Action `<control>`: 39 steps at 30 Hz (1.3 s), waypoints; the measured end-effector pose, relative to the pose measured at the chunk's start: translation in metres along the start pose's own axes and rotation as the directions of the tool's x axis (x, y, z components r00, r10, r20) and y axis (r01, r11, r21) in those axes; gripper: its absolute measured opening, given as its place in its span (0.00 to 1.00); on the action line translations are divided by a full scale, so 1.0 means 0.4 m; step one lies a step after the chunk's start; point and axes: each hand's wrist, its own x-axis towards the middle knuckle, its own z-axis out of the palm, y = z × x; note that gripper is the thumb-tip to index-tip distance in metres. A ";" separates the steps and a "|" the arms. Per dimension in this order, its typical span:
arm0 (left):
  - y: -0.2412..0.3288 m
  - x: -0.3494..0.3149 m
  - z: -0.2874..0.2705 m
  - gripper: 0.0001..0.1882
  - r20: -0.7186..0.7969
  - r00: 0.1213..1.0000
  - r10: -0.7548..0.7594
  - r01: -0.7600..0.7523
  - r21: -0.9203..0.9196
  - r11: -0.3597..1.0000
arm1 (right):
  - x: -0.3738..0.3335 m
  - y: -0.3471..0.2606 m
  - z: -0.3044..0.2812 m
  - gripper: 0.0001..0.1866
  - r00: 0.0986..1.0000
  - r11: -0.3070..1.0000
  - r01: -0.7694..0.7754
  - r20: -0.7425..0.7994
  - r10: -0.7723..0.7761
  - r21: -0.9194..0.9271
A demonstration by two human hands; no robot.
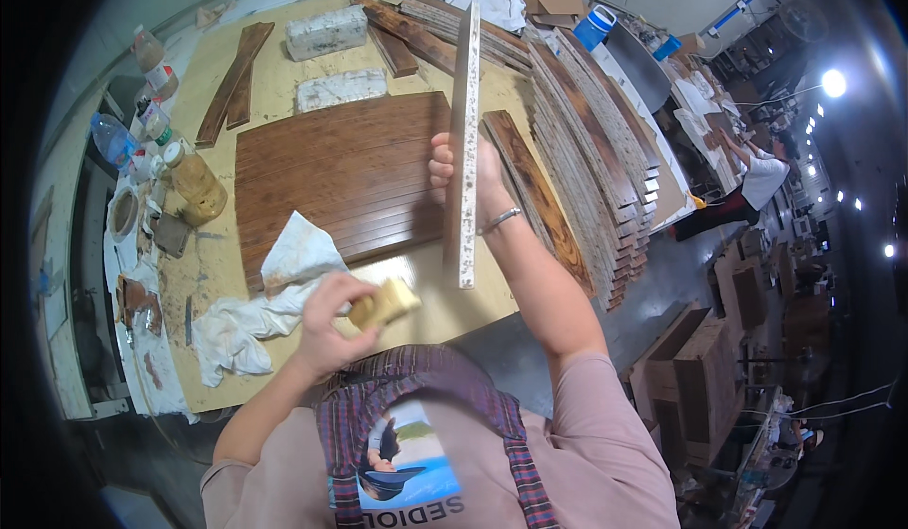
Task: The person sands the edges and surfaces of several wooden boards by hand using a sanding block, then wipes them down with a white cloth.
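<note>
My right hand [484, 169] is closed around a long wooden plank [465, 151]. The plank is raised above the table with its pale, speckled narrow edge toward me; its near end points down toward my body. Between the thumb and fingers of my left hand [333, 319] is a yellow sponge block [384, 304], blurred, apart from the plank. A crumpled white cloth [241, 333] with brownish stains lies beside my left hand. Beyond it, a brown panel of wooden planks [340, 165] laid side by side rests on the table, its surface glossy.
Long planks are stacked on the right of the table [213, 212]. Two white-grey blocks [326, 34] sit at the back. Bottles and a jar of yellowish liquid [196, 187] stand along the left edge. Far right, another person [761, 179] works at a bench; cardboard boxes [695, 378] stand below.
</note>
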 end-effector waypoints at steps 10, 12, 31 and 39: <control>0.063 0.194 0.070 0.20 -0.026 0.982 0.188 -0.189 -0.070 0.979 | -0.021 0.190 0.044 0.14 0.867 0.818 -0.442 0.410 0.283 0.369; 0.016 0.248 0.044 0.19 -0.100 0.989 0.109 -0.108 0.014 0.994 | -0.070 0.211 0.066 0.16 0.948 0.941 -0.260 -0.129 0.291 0.216; -0.310 0.294 -0.383 0.14 -0.588 0.712 -0.384 0.351 -0.176 0.920 | -0.227 0.266 -0.094 0.21 0.936 0.726 0.000 0.255 0.242 -0.688; -0.236 0.113 -0.338 0.17 -0.371 0.777 -0.508 0.274 -0.528 0.804 | -0.244 0.231 -0.116 0.22 0.977 0.511 0.135 0.201 0.076 -0.849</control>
